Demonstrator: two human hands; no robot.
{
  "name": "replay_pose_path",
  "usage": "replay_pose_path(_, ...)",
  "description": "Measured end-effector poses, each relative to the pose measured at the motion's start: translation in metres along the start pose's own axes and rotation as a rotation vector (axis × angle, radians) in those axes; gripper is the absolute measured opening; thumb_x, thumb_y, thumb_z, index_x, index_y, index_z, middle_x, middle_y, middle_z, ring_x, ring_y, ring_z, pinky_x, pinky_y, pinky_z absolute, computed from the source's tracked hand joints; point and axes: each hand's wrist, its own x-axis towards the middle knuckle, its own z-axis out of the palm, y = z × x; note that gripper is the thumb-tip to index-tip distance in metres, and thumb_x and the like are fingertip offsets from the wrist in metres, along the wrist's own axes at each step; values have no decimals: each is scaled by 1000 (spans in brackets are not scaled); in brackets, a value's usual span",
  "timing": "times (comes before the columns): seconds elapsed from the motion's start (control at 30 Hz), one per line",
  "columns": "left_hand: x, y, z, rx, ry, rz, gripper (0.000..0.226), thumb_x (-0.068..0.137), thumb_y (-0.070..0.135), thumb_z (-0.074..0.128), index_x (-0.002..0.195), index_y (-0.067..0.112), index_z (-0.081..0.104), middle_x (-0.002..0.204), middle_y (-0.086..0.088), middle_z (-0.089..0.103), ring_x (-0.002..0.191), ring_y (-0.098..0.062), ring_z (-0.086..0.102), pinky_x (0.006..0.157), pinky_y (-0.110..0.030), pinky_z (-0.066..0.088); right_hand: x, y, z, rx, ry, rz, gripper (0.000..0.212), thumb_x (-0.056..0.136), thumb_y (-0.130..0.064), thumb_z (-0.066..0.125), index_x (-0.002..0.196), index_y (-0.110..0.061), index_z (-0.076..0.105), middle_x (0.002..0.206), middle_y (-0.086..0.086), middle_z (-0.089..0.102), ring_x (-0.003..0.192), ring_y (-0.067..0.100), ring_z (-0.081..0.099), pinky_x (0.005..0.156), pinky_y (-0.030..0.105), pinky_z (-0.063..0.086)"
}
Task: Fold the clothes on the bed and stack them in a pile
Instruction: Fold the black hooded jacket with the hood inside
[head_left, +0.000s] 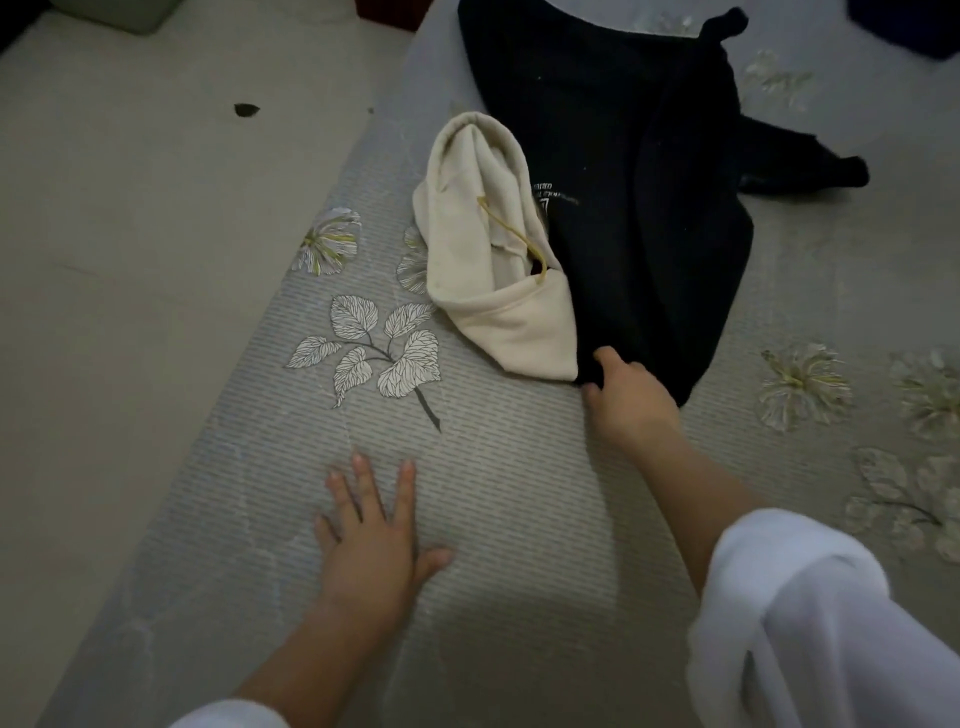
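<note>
Head: garment (623, 171) edge in right hand (629, 401)

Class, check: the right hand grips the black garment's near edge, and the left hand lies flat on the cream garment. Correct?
No. The head view shows the left hand flat on the bedsheet, apart from the cream garment; the rest holds.

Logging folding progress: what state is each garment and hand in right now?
black garment: unfolded, rumpled on the bedsheet, near edge held.
cream hood: lying open against the black garment, drawstring loose.
right hand: grips the black garment's near edge.
left hand: flat on the bedsheet, fingers spread, holding nothing.
</note>
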Motion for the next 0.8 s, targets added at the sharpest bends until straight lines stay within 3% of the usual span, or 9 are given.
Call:
replay_pose_path(0.17,-4,-1,-7,5,-23,29,101,84,72,39,147,23,-23,150,-27,-29,139,-50,-19,110,-61,16,-9,-6,4,-220,-25,-153,28,96,-13,43,123,-14,50,119,12,45,111,29,44,80,37,39)
replay_pose_path(0.27,-1,-8,-22,32,-96,69,103,84,66,51,150,25,-17,153,-24,-24,141,-49,-14,113,-58,19,-37,2,10,-398,-13,-249,30,96,-19,44,124,-19,55,138,10,32,128,29,28,98,41,31)
replay_pose_path(0.33,-1,-17,-35,60,-163,100,99,84,58,56,151,27,-10,156,-21,-18,143,-45,-7,114,-52,21,-64,10,20,-346,-123,-285,34,97,-21,44,129,-21,54,152,7,20,142,26,16,109,42,23)
replay_pose_path(0.43,-19,-28,-38,38,-203,153,86,89,49,55,153,25,2,159,-18,-4,145,-38,11,115,-42,25,-112,23,34,-128,-271,-264,33,97,-24,42,127,-20,53,154,4,25,141,22,28,106,35,31)
replay_pose_path(0.47,-34,-29,-32,-43,-191,157,84,90,44,54,153,24,3,159,-16,0,144,-35,16,114,-40,26,-129,26,35,-33,-291,-231,29,96,-25,42,121,-20,55,148,3,37,135,23,37,102,34,36)
replay_pose_path(0.53,-75,-28,-12,-288,-117,124,88,90,33,55,152,25,-7,159,-14,1,143,-31,22,111,-37,29,-168,30,34,165,-325,-126,18,96,-26,41,97,-21,58,110,-1,60,109,24,57,81,31,43)
replay_pose_path(0.6,-120,-21,10,-454,3,83,101,87,25,59,148,26,-22,159,-14,-8,145,-31,17,110,-36,28,-209,34,32,287,-320,-56,24,96,-27,40,75,-21,50,79,-3,58,78,17,58,63,31,39)
replay_pose_path(0.7,-173,-8,30,-435,172,59,119,82,29,68,137,31,-38,155,-12,-26,146,-30,2,114,-37,24,-269,39,23,486,-234,64,29,93,-25,42,66,-17,46,64,-2,53,57,11,48,53,29,35)
replay_pose_path(0.8,-207,0,24,-399,318,184,126,80,33,71,131,42,-44,153,-7,-28,146,-29,-6,116,-40,15,-313,46,-3,628,-102,165,29,94,-23,40,65,-17,43,62,-1,47,56,13,45,54,31,33)
